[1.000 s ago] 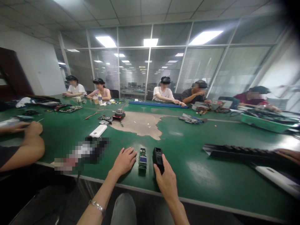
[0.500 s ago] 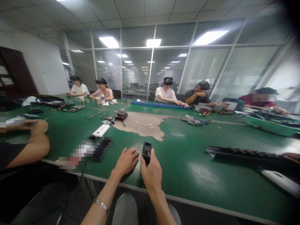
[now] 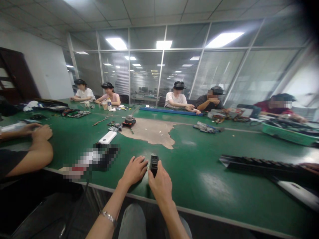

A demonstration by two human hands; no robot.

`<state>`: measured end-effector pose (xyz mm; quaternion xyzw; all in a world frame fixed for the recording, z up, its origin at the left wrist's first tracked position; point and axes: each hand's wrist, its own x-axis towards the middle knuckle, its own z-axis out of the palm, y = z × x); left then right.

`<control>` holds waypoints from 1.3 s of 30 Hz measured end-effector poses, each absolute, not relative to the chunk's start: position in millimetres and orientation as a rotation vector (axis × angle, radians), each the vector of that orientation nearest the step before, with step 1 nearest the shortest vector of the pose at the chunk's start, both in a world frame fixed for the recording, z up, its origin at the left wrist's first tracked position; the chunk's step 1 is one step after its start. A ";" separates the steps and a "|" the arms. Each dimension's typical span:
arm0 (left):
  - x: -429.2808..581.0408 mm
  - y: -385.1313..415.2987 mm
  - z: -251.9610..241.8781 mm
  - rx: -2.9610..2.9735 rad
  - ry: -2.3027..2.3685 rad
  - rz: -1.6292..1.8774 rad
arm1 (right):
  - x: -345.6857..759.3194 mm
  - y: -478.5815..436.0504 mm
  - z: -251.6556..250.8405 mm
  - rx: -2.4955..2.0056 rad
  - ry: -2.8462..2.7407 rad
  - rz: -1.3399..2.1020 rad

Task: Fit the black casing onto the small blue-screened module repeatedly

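On my head-cam feed the right hand [image 3: 160,186] is closed around a small black box-shaped device [image 3: 154,165], fingers pressed together on its lower part, upper end sticking out of the grip. The device sits low over the green bench top [image 3: 199,156], near the front edge, with the hand in the way, so I can't tell if its base touches the bench. The left hand [image 3: 134,172] lies palm down, fingers spread, holding nothing, just beside the device; a metal bracelet [image 3: 108,218] shows on that wrist. Left of that hand is a pixelated object [image 3: 89,161], too blurred to name, and beyond it a white power bank [image 3: 107,137] lying flat. Containers next: at far right, a green tray [image 3: 286,136] holds dark cables and electronic parts, too blurred to itemise. At the far end of the bench, a plastic cup [image 3: 105,105] stands just beside a bottle [image 3: 109,105], near a seated co-worker [image 3: 108,98]; contents and fill levels too small to read. At far left, a dark open case [image 3: 47,107] has flat items on it, also unclear. A co-worker's hands [image 3: 41,132] rest on the bench at left, well apart from mine. A long black toothed rail [image 3: 259,166] lies at right.
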<state>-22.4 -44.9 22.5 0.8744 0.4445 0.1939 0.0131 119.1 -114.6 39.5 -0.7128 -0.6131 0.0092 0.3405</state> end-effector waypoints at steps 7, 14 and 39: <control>-21.5 -42.5 19.7 2.719 1.398 0.606 | 117.1 -121.3 10.4 -1.789 -1.558 -0.077; -21.5 -43.7 20.1 2.727 1.404 0.605 | 119.8 -114.7 6.6 -1.770 -1.520 -0.067; -20.0 -43.2 18.5 2.737 1.400 0.613 | 181.7 -122.4 33.4 -1.710 -1.340 0.067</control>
